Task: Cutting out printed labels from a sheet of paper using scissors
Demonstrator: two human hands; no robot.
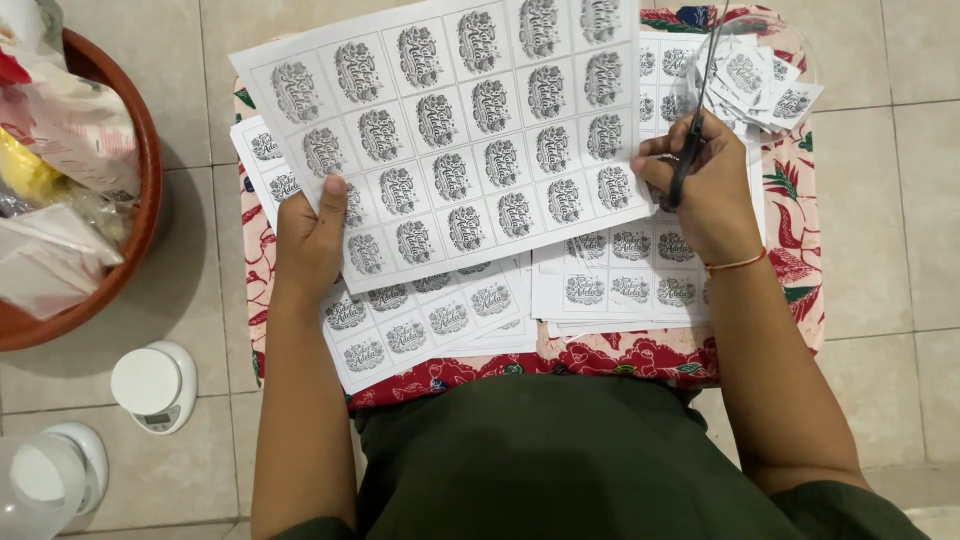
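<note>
At the far left, a round reddish-brown bowl [150,190] sits on the tiled floor [880,250], filled with crumpled plastic bags and packets [60,130]. Below it stand a small round white kitchen scale [152,385] and, at the corner, a clear plastic jar with a white base [45,480].

Your left hand [310,240] grips the lower left edge of a white paper sheet printed with a grid of black ornamental square labels [460,130], thumb on top and the fingers curled underneath, holding it lifted and tilted above the bench [640,358], which is covered in a red floral cloth. Under that sheet lie more printed label sheets [420,325], one stack below your left hand and another toward the right [620,285], flat on the cloth.

Your right hand [705,195] has its fingers closed through the dark handles of a pair of slim metal scissors [695,130], blades pointing away from you along the right edge of the held sheet. A thin red band [735,264] circles that wrist. Just beyond the scissors, at the upper right, a loose pile of cut-out square labels [765,85] rests in a clear plastic bag on the bench.
</note>
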